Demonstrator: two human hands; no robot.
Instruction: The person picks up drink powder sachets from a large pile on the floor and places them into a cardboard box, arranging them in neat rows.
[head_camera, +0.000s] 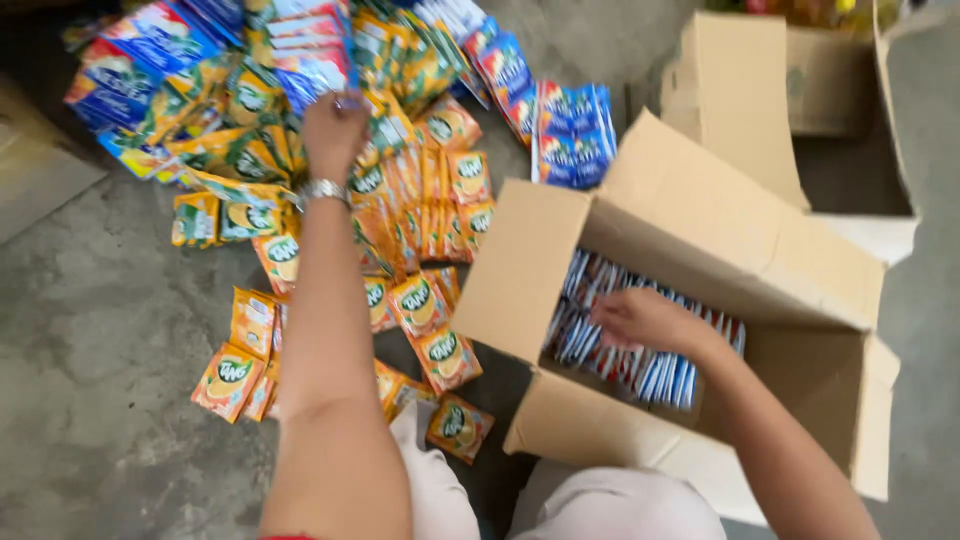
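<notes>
Left hand (335, 125) pinches blue sachets (315, 70) at upper left, right hand's (645, 318) fingers rest flat on the carton's (700, 230) rows — best keep packets edge-up, tight.

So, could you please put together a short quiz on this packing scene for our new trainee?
1. True or false: the right hand rests on blue and white sachets inside the open box.
2. Which does the left hand reach into? A) a second box B) the sachet pile on the floor C) a plastic tub
3. Fill in: the left wrist wears a ____.

Key: 1 true; 2 B; 3 watch (a silver band; its face is not visible).
</notes>
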